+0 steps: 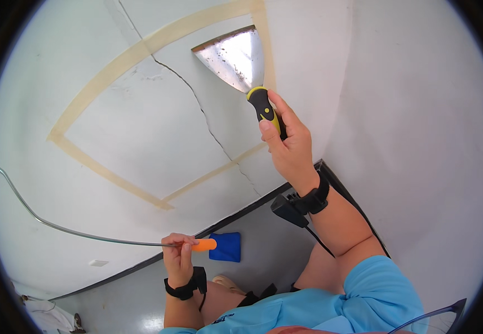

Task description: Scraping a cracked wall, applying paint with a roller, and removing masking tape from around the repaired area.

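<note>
One white wall (158,136) fills most of the view, with grey floor (133,303) along its foot. Next in size is a frame of beige tape (197,20) stuck on the wall. A bent metal rod (113,240) sweeps from the left rim of the view to the left hand (178,263). A dark crack (201,107) runs down through the taped patch, crossing the tape above and below. The scraper (240,62) is to the right of the crack, inside the frame, its wide edge up and its specked blade near the right-hand strip; whether the blade touches the wall I cannot tell. The right hand (294,147) has its fingers (283,108) closed around the scraper's black-and-yellow grip. Left fingers are curled firmly around the rod just beside its orange handle (204,245). Behind that handle, a blue cloth (227,249) lies on the floor. Smallest is a pale wall plate (99,263), low on the left. The step in hand looks like positioning the scraper at the cracked patch; a stroke there would call for bringing the blade leftward, edge flat to the wall, with the rod held clear.
</note>
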